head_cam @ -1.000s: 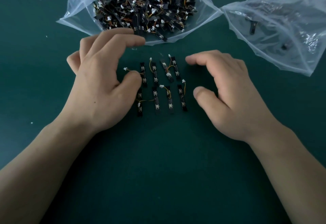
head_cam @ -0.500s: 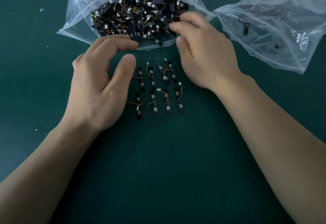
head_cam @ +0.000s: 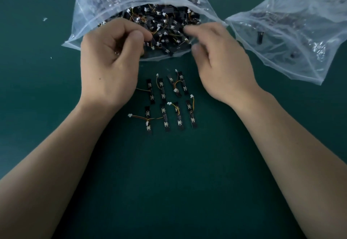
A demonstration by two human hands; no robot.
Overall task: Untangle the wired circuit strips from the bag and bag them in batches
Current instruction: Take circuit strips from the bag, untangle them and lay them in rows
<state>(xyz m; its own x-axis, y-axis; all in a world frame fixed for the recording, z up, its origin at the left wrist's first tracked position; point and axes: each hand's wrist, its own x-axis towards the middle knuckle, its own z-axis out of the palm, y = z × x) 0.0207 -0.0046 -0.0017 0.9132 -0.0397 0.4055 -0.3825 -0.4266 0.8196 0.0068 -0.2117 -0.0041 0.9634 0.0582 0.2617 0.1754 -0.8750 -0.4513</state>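
Observation:
A clear plastic bag (head_cam: 97, 0) lies open at the top, full of tangled black circuit strips (head_cam: 169, 26) with orange wires and white plugs. My left hand (head_cam: 110, 60) is at the bag's mouth on the left, with fingers and thumb curled and pinching a strip at the pile's edge. On the right of the mouth, my right hand (head_cam: 221, 60) reaches in with loose fingers, its index fingertip touching the pile and the thumb apart. Between my wrists, several separated strips (head_cam: 169, 103) lie in two rows on the green table.
A second clear bag (head_cam: 300, 54) lies at the upper right, touching the first, with a few dark strips (head_cam: 260, 36) inside. Small white scraps (head_cam: 44, 19) lie on the dark green table (head_cam: 169, 182) at the upper left.
My left hand has moved up from the laid-out strips to the bag's mouth and curled its fingers. My right hand stays at the mouth. The rows lie unchanged.

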